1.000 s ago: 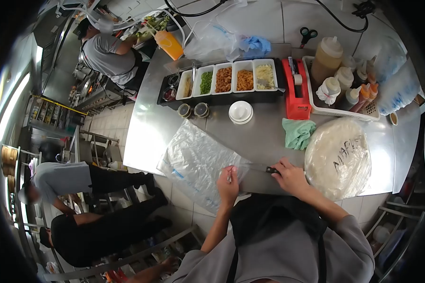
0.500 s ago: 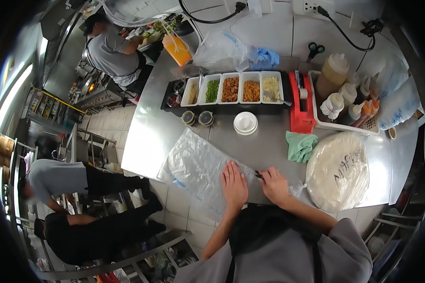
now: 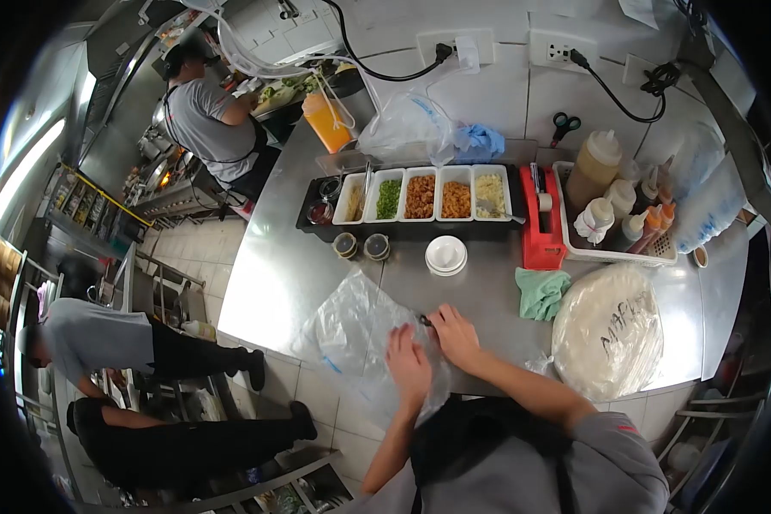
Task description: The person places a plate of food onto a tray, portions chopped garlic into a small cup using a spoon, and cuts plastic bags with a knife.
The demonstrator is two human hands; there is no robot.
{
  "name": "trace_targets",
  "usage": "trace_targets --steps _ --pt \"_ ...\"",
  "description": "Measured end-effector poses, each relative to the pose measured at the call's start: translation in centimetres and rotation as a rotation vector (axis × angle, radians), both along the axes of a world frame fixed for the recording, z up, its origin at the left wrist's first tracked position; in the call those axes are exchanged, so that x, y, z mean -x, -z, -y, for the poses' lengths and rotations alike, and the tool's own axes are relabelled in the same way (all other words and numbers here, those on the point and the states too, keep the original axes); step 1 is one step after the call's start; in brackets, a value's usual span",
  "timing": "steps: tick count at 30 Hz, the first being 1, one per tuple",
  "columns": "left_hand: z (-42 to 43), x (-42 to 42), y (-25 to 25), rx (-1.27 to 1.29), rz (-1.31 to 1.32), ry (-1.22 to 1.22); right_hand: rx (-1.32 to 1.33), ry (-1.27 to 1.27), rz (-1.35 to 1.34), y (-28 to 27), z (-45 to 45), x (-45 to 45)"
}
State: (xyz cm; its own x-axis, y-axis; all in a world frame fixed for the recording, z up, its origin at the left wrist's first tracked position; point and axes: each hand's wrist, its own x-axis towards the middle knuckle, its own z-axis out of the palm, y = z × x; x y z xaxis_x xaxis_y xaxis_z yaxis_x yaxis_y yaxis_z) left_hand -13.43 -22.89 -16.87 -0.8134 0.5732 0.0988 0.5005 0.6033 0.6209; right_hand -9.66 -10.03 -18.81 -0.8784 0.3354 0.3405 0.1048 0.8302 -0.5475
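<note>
A clear plastic bag point(image 3: 355, 330) lies crumpled over the steel counter's front edge, with a small blue mark on it. My left hand point(image 3: 409, 368) is over the bag's right part, fingers stretched out and slightly blurred. Just right of it, my right hand point(image 3: 457, 337) is closed round a small black pen-like object point(image 3: 425, 320), most of which the fingers hide. A round, plastic-wrapped pale stack point(image 3: 608, 334) with black handwriting sits to the right of my hands.
Behind my hands stand a stack of small white bowls point(image 3: 445, 254), two small jars point(image 3: 376, 247) and a black rack point(image 3: 317, 221) of topping trays. Rightward are a red tape dispenser point(image 3: 542, 231), green cloth point(image 3: 541, 293) and bottle basket point(image 3: 612, 250). Several co-workers stand at left.
Both hands have shifted left, the right one closer to the left. The bag's right edge has been drawn in and is more crumpled. My left hand no longer lies flat as before.
</note>
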Motion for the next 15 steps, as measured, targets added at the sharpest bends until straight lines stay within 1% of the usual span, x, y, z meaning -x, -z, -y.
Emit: trace_targets --steps 2,3,5,6,10,12,15 --pt "-0.5 0.9 -1.2 0.010 -0.231 -0.092 -0.015 -0.021 -0.001 -0.4 0.6 -2.6" --pt "-0.3 1.2 -0.3 0.060 -0.296 -0.088 0.004 -0.008 0.007 -0.7 1.1 -3.9" --pt "0.1 1.0 2.2 0.146 -0.297 -0.080 0.044 0.024 0.015 -1.2 1.6 -5.6" --pt "0.2 0.6 2.2 0.195 -0.295 -0.070 0.034 0.037 0.006 -1.1 1.6 -6.1" --pt "0.1 0.3 2.0 0.211 -0.257 -0.084 0.025 0.070 0.015 -0.8 2.3 -6.8" --pt "0.1 0.4 2.3 0.209 -0.274 -0.091 0.027 0.073 0.008 -0.8 2.2 -5.3" --pt "0.1 0.3 2.5 0.217 -0.275 -0.083 0.033 0.071 -0.008 0.0 2.2 0.2"
